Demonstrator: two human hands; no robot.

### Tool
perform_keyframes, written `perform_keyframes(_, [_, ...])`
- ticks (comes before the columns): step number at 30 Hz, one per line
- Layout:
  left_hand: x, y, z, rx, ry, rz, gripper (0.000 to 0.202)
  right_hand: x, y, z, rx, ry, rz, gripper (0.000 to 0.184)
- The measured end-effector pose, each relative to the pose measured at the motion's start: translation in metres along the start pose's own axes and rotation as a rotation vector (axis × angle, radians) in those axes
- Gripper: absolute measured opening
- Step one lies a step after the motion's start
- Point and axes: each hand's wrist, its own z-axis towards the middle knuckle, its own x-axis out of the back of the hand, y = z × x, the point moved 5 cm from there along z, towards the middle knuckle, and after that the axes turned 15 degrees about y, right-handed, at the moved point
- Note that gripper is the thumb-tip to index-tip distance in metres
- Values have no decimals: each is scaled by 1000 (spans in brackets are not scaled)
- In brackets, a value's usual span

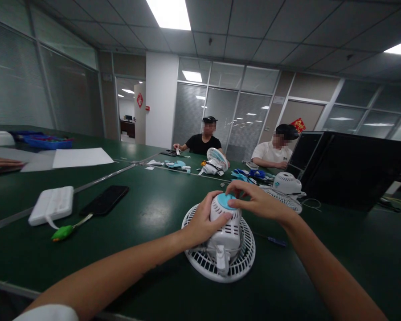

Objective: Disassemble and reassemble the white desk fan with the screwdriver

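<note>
A small white fan (pixel 225 238) lies face down on the green table (pixel 147 214), its round grille flat on the surface and its motor housing pointing up. My left hand (pixel 203 220) wraps round the left side of the housing. My right hand (pixel 257 200) presses its fingertips on the round blue cap (pixel 225 201) on top of the housing. A thin blue screwdriver (pixel 276 241) lies on the table just right of the fan.
A white box (pixel 51 205), a black phone (pixel 104 199) and a green-handled tool (pixel 64 231) lie at the left. Another white fan (pixel 286 185) sits behind. A black monitor (pixel 350 167) stands at the right. Two people sit across the table with fan parts.
</note>
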Motion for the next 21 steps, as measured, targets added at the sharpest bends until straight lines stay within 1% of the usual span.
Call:
perform_keyframes(3, [-1, 2, 0, -4, -6, 5, 51, 0, -2, 6, 12, -28, -47, 32])
perform_keyframes(6, [-1, 3, 0, -11, -3, 14, 50, -4, -4, 8, 37, -1, -104, 34])
perform_keyframes(11, [-1, -1, 0, 3, 45, 10, 51, -11, -4, 5, 44, 219, -302, 48])
perform_keyframes(13, [-2, -2, -1, -10, 39, 18, 51, -14, -4, 2, 40, 236, -303, 49])
perform_keyframes(15, [-3, -1, -1, -36, 28, 30, 51, -16, -4, 1, 18, 215, -296, 50])
perform_keyframes(17, [-4, 1, -2, -48, 23, 35, 49, -17, -4, 0, -39, 215, -311, 51])
perform_keyframes(19, [-4, 2, -2, -40, 28, 38, 47, -17, -3, 0, -113, 249, -337, 51])
perform_keyframes(21, [-3, 1, -2, -25, 38, 38, 48, -17, -2, 1, -149, 287, -328, 52])
